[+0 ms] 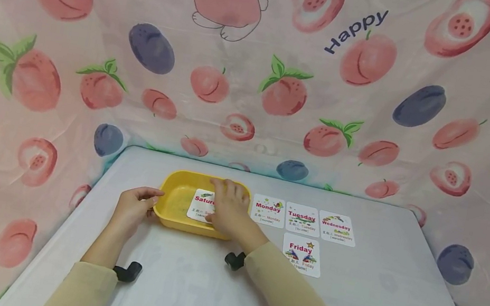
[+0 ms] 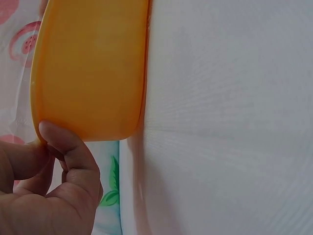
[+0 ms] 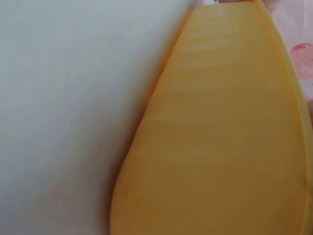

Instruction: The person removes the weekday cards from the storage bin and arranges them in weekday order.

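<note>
A yellow plastic basket (image 1: 176,225) rests on the white table, its outer wall filling much of both wrist views. My left hand (image 1: 133,205) pinches the basket's left rim; in the left wrist view the fingers (image 2: 73,152) bend against its corner. Over the right side of the basket, my right hand (image 1: 231,207) grips a white card (image 1: 199,210) with red lettering that begins "Satur". Fingers lie near its top edge and the thumb near its lower edge; the hand covers the card's right part. What lies under the card is hidden.
Right of the basket, a Monday card (image 1: 268,211), a Tuesday card (image 1: 303,220) and a Wednesday card (image 1: 337,228) lie in a row. Below the Tuesday card is a Friday card (image 1: 302,255), close to my right sleeve (image 1: 294,294). A fruit-printed cloth (image 1: 257,139) hangs behind the table.
</note>
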Demonstrator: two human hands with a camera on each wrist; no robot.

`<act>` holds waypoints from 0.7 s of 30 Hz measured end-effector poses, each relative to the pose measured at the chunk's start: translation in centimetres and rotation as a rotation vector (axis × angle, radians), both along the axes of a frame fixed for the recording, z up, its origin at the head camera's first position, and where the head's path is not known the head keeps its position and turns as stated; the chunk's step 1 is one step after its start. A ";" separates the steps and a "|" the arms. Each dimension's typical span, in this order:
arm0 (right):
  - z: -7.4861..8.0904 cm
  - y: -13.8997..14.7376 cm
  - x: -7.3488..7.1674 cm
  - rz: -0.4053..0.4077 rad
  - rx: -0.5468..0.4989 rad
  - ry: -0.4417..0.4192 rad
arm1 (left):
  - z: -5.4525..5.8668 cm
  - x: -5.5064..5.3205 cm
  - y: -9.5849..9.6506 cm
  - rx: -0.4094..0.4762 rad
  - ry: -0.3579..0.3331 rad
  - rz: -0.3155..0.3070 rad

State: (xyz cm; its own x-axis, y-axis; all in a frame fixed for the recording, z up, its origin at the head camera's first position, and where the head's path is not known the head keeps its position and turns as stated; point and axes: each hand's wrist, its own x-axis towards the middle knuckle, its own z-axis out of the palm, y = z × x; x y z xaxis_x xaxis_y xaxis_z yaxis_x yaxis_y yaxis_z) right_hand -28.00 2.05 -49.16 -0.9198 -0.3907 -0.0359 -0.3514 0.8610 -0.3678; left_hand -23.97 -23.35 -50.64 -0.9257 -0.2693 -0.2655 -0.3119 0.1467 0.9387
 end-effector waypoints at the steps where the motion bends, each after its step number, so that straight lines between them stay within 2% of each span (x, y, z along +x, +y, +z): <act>1: 0.0 -0.1 -0.1 -0.002 0.006 -0.004 | 0.0 0.0 0.0 0.000 0.000 0.001; 11: 0.0 -0.7 -0.6 -0.027 0.087 -0.051 | 0.1 0.1 0.0 0.001 0.001 -0.009; 21: 0.3 -0.9 -0.7 -0.027 0.110 -0.114 | 0.0 0.1 -0.1 0.001 0.001 -0.004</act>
State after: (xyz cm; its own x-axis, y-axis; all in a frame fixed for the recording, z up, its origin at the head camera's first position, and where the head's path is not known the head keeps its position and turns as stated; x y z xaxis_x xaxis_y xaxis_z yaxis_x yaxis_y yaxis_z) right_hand -28.68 1.14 -48.87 -0.9173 -0.3543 -0.1817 -0.2894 0.9067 -0.3069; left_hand -23.88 -23.43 -50.60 -0.9271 -0.2653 -0.2649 -0.3104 0.1469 0.9392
